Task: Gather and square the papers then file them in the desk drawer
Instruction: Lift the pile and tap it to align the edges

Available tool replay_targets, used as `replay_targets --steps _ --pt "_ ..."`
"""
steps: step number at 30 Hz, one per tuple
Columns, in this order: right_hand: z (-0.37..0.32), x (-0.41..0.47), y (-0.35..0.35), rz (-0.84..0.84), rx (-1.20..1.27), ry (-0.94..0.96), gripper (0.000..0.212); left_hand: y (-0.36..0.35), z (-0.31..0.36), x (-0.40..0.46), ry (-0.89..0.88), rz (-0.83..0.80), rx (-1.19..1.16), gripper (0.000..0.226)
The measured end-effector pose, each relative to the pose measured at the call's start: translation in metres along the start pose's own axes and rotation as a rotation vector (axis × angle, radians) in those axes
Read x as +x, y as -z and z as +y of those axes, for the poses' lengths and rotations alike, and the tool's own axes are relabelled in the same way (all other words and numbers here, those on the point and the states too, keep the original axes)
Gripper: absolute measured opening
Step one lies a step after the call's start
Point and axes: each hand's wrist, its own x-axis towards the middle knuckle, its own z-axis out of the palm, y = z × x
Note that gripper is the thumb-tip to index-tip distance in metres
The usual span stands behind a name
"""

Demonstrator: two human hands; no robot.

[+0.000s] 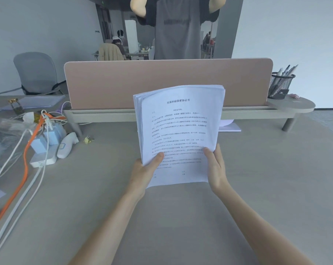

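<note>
A stack of white printed papers (178, 131) stands nearly upright above the middle of the grey desk (267, 178), its top sheets fanned slightly apart. My left hand (142, 172) grips the stack's lower left edge, thumb on the front page. My right hand (217, 165) holds the lower right edge, thumb on the front. A further white sheet (230, 128) lies flat on the desk behind the stack, under the shelf. No drawer is in view.
A pink divider panel (167, 83) on a low shelf crosses the desk's back. A mesh pen cup (280, 85) stands at the right end. Left: power strip with chargers (45, 146), orange and white cables (24, 178), a white thermometer (66, 145), a jar (16, 107). A person stands behind the divider.
</note>
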Motion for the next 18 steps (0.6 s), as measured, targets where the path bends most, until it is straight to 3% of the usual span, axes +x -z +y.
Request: replay_targets --steps 3,8,11,18 --pt "0.004 -0.001 0.003 -0.055 -0.034 -0.034 0.013 -0.001 -0.001 -0.001 0.027 0.008 0.016 0.037" --pt "0.006 0.008 0.004 0.051 -0.167 -0.030 0.031 -0.001 0.005 0.010 0.059 -0.046 0.066 0.029" --pt "0.009 0.017 0.005 0.074 -0.260 -0.029 0.026 -0.001 0.002 0.026 0.094 -0.106 0.102 0.017" --pt "0.030 0.043 0.018 0.046 -0.337 -0.113 0.027 -0.013 -0.014 0.058 0.171 -0.165 0.126 0.021"
